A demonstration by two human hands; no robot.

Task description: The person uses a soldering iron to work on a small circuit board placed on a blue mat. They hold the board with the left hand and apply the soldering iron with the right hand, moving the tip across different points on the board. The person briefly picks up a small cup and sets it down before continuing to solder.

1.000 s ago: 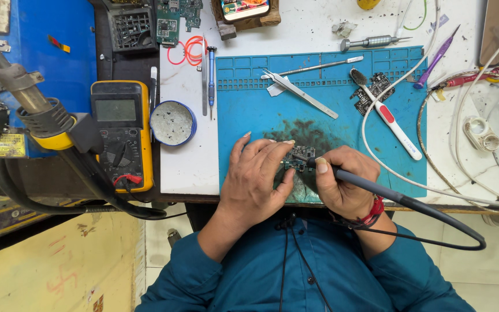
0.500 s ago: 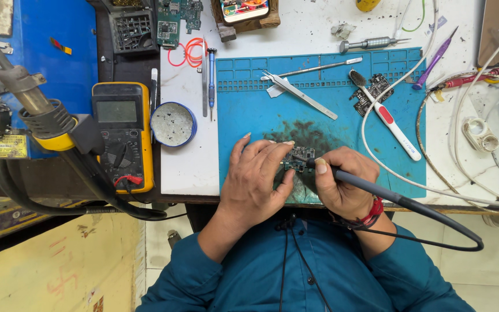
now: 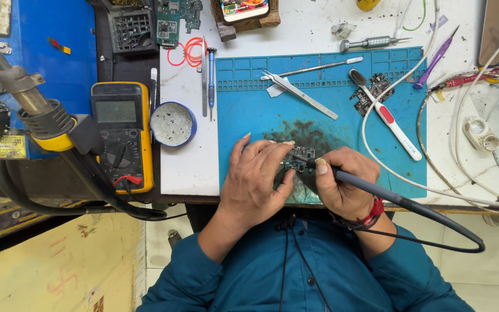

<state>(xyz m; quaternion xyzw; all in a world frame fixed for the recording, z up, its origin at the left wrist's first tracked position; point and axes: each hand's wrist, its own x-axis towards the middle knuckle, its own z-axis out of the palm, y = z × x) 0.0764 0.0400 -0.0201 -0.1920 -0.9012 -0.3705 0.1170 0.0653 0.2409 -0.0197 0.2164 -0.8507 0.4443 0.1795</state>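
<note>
Low in the middle of the frame, a small circuit board [image 3: 297,162] lies on the blue mat [image 3: 249,110] between both hands. The left hand [image 3: 255,182] pins its left edge with curled fingers; the right hand [image 3: 342,185] grips a soldering iron [image 3: 376,190] — tip pointing left onto the board.

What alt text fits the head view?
Seen from above, a left hand steadies a small circuit board on a blue mat while the right hand holds a soldering iron to it. Tweezers, a brush and a second board lie on the mat; a yellow multimeter and round tin sit to the left.
</note>
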